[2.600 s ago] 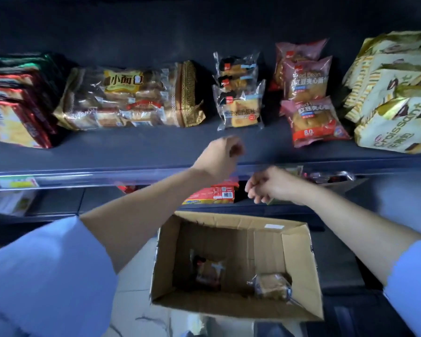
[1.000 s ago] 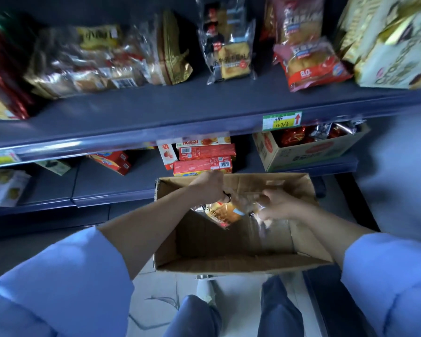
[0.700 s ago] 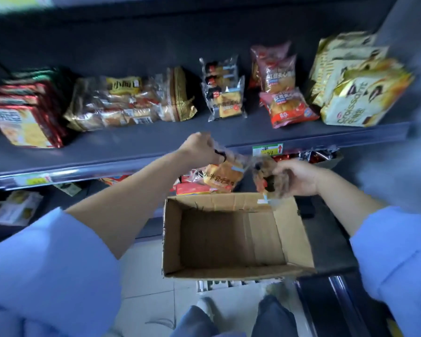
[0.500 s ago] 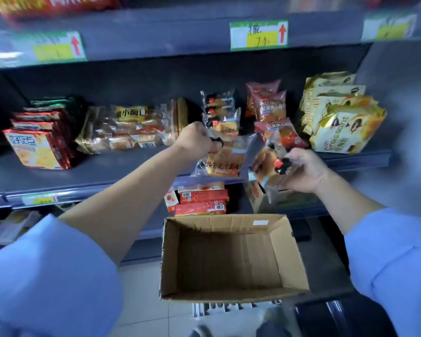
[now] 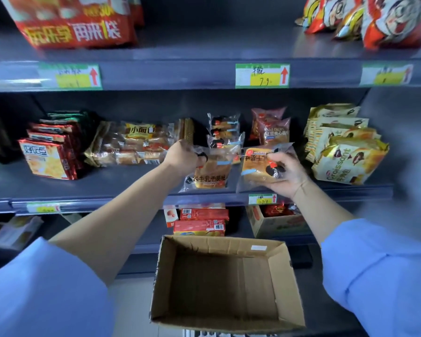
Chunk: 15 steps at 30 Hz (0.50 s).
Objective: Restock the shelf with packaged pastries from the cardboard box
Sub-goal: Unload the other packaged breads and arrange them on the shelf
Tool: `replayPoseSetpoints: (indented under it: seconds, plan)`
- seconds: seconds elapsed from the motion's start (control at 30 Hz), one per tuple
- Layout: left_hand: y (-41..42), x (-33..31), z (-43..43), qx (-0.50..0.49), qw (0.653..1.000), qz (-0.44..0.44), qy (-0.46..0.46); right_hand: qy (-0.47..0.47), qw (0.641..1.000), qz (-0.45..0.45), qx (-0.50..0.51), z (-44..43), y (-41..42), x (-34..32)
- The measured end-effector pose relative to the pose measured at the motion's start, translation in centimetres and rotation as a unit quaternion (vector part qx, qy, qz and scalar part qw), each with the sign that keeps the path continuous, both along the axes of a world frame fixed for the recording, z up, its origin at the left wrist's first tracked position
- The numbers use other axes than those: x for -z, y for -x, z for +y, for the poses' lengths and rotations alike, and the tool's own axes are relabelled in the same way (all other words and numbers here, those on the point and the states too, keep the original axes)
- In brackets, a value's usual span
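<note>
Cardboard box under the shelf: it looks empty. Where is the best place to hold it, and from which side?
Probably by the left and right walls of the cardboard box, coming from above. Its top stands open and nothing shows inside, so each grip can hook over a rim, thumb outside.

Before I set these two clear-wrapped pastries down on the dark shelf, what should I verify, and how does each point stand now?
1. Left hand grips one clear-wrapped golden pastry by its top corner: ok.
2. Right hand holds the second clear-wrapped pastry: ok.
3. Matching row of clear pastry packs stands right behind both: ok.
4. Free room on the dark grey shelf in front of that row: cannot tell, the held packs hide it.
5. Brown cardboard box shows no packs left inside: ok.
</note>
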<state>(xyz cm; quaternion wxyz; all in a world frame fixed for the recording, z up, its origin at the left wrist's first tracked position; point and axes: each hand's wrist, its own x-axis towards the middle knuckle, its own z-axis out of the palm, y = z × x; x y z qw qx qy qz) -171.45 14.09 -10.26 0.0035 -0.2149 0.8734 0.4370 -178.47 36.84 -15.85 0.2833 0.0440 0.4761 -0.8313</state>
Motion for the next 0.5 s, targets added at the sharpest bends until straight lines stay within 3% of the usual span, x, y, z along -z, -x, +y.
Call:
replayPoseSetpoints:
  seconds: [0.27, 0.5]
  plan:
    - [0.3, 1.9, -0.6, -0.036, 0.999, -0.008, -0.012, -0.112, 0.993, -0.02, -0.019, -0.8, 2.5, 0.9]
    - [0.6, 3.0, -1.0, -0.065, 0.998, -0.011, -0.022, -0.109, 0.992, -0.047, -0.053, -1.0, 3.3, 0.7]
